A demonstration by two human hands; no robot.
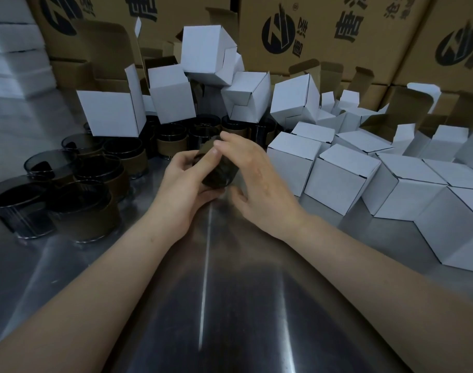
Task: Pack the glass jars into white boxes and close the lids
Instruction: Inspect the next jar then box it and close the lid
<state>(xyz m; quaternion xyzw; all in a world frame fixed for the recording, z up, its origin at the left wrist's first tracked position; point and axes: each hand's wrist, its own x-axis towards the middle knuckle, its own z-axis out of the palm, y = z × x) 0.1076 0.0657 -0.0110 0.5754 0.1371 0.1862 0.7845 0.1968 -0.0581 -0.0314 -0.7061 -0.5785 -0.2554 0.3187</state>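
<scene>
A dark glass jar is held tilted above the metal table at the centre. My left hand grips it from below and the left, fingers curled round it. My right hand lies against its right side with straight fingers over the top. Several more dark jars with brown sleeves stand at the left. Open white boxes are piled behind the jars. Closed white boxes stand in rows at the right.
Large brown cartons with black logos form a wall at the back. Stacks of flat white material lie at the far left. Opened brown boxes sit at the back right.
</scene>
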